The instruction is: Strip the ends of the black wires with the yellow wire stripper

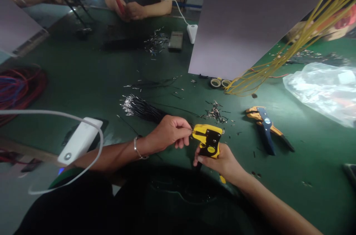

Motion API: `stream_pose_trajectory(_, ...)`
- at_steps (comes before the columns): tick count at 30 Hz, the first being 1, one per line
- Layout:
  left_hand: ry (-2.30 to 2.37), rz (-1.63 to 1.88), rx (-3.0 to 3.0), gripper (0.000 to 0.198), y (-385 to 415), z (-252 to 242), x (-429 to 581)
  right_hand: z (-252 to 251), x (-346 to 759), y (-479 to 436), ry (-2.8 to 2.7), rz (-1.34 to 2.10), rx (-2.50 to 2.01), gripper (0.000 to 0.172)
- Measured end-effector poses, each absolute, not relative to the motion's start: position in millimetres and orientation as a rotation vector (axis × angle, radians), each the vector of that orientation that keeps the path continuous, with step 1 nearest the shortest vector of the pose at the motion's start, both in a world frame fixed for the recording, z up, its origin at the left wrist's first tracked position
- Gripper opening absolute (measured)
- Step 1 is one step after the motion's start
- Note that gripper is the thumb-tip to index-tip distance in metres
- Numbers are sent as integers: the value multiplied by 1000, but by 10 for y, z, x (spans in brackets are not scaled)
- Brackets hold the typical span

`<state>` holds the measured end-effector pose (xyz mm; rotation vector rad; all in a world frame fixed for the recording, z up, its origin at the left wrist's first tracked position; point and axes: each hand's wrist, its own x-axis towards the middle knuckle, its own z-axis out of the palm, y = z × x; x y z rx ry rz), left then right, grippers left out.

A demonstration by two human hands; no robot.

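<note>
My right hand point(218, 162) is closed around the grips of a yellow and black wire stripper point(207, 138), its jaws facing left. My left hand point(175, 132) pinches a thin black wire point(191, 129) right at those jaws; most of that wire is hidden by the fingers. Behind the left hand lies a thick bundle of black wires point(143, 109) with bare shiny ends fanned to the left. Beyond the stripper is a small heap of cut wire scraps point(215, 112).
A second stripper point(265, 127) lies to the right, near a clear plastic bag point(325, 90) and hanging yellow wires point(292, 53). Tape rolls point(215, 83) sit below a grey panel point(233, 20). At left are a white power bank point(80, 140) and red-blue cable coils point(19, 86). A co-worker's hands point(133, 10) are opposite.
</note>
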<state>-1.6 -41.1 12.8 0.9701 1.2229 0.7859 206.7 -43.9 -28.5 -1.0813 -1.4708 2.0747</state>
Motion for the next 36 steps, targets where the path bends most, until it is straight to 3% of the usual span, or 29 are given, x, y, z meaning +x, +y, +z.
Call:
stream_pose_trajectory(16, 1193, 759, 951, 7, -402, 130, -2, -317, 2050, -469, -1537, 1838, -1318, 12)
stream_pose_trajectory(36, 1364, 764, 1323, 16, -473, 235, -5, -354, 2079, -430, -1629, 1819, -1286, 9)
